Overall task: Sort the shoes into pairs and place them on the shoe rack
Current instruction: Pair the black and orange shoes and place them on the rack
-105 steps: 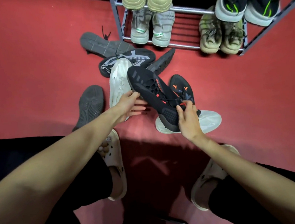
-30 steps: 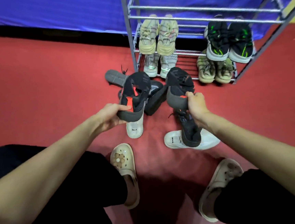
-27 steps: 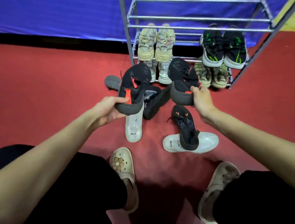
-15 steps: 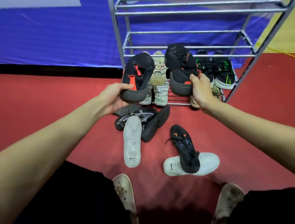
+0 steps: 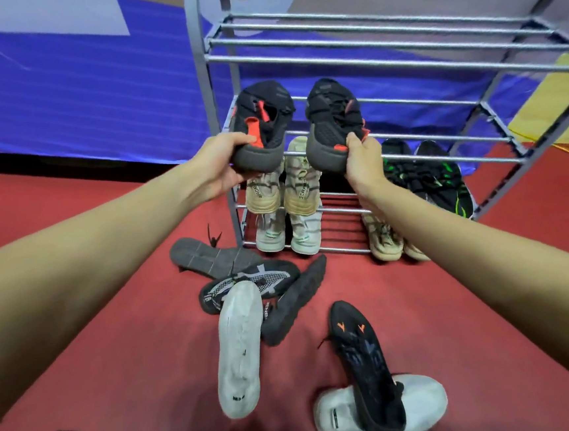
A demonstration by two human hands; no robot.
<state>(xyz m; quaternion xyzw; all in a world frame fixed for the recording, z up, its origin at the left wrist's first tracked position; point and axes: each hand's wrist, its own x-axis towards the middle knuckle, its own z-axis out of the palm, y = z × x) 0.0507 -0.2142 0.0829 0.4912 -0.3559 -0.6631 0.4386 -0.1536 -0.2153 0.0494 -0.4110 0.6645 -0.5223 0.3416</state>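
I see two black knit shoes with orange-red accents and grey heels. My left hand [image 5: 224,167] grips the left shoe [image 5: 263,127] by its heel; my right hand [image 5: 362,160] grips the right shoe [image 5: 332,125] likewise. Both are raised higher than half a second ago, at the shoe rack [image 5: 382,52] middle shelf.
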